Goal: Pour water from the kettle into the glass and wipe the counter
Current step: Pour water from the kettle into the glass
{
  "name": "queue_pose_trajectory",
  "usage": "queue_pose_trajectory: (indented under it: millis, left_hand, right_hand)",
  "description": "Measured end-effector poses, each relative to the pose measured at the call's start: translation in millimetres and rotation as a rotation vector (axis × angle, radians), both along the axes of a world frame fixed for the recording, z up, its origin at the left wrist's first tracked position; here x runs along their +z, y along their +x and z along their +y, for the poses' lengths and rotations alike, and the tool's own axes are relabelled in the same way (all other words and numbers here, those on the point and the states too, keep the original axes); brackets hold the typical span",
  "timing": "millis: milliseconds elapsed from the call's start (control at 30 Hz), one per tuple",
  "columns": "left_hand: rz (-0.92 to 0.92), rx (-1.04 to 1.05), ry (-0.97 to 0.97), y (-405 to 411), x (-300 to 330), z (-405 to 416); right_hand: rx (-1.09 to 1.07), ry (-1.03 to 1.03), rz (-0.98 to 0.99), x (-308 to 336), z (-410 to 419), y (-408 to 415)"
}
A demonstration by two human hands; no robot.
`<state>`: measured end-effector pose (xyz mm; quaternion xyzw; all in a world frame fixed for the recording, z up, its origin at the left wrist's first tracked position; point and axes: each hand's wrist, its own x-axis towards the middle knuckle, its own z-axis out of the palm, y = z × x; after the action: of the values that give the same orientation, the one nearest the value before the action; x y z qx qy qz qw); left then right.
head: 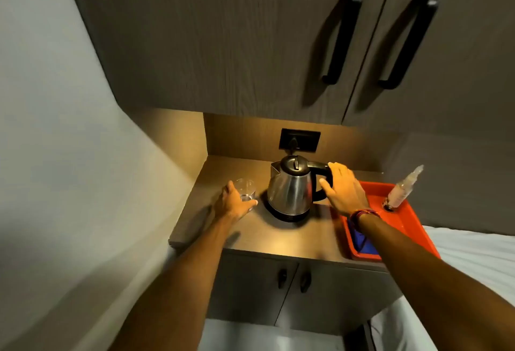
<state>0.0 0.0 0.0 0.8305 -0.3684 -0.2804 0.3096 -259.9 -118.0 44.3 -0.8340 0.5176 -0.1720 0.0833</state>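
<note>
Two hands out over the counter (278, 236) right now, one on each side of the kettle. My left hand (232, 203) is wrapped around the near side of the drinking glass (246, 187), fingers curled onto it, so that one's gripping the glass. The glass stands upright on the wood counter, just left of the kettle, and there's a bit of shine at the bottom, though I can't tell if that's water or just the thick base.

My right hand (344, 187) is at the black handle of the electric kettle (291, 189). The thumb sits against the inner side of the handle and the fingers lie over the top and outer side, but they look loose and partly spread, so I honestly can't tell if it's a proper grip or just resting there. The steel kettle sits upright on its black base (284, 215), lid down, spout toward the glass side.

Right of the kettle there's a red tray (401, 222) at the counter's edge with a clear spray bottle (404, 189) leaning in its far corner and a blue cloth (365, 242) at the near end, partly under my forearm. Black wall socket (299, 140) sits behind the kettle, with something plugged into it.
</note>
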Motion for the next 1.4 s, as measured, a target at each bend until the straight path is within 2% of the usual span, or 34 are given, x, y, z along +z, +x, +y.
queue_pose_trajectory:
  millis: [100,233,400,567,833,1167,1400]
  left_hand:
    - [0.197,0.129,-0.075,5,-17,-17]
    - [0.324,0.224,-0.247,4,-40,-30]
    - [0.377,0.304,-0.314,11,-62,-51]
    - [0.276,0.306,-0.364,12,-71,-58]
    - [0.246,0.215,-0.385,23,-54,-61]
    - [0.133,0.188,-0.345,51,-45,-34]
    - [-0.072,0.109,-0.275,66,-42,-6]
  right_hand:
    - [-0.131,0.099,-0.150,-6,-25,17]
    - [-0.187,0.274,-0.348,-14,-46,37]
    - [-0.310,0.357,-0.543,-26,-79,53]
    - [-0.440,0.301,-0.659,-42,-96,59]
    - [-0.309,0.082,-0.535,-16,-86,85]
    - [-0.065,-0.030,-0.142,25,-64,165]
    - [0.085,-0.195,0.101,28,-47,208]
